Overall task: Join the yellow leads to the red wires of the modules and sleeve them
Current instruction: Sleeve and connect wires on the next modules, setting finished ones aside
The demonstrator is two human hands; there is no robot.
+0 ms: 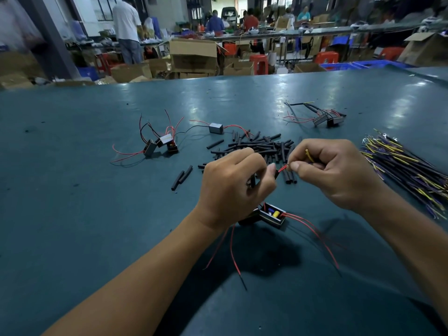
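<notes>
My left hand pinches a red wire that has a black sleeve on it. My right hand pinches a yellow lead and meets the red wire's tip between the two hands. Under my left wrist lies an open black module, its red wires trailing toward me. A heap of black sleeves lies just beyond my hands. The bundle of yellow and dark leads lies at the right.
A cluster of modules with red and black wires sits at mid left, and one grey module lies beyond the heap. Modules with sleeved leads lie far right. The green table stretches around. People and cardboard boxes fill the background.
</notes>
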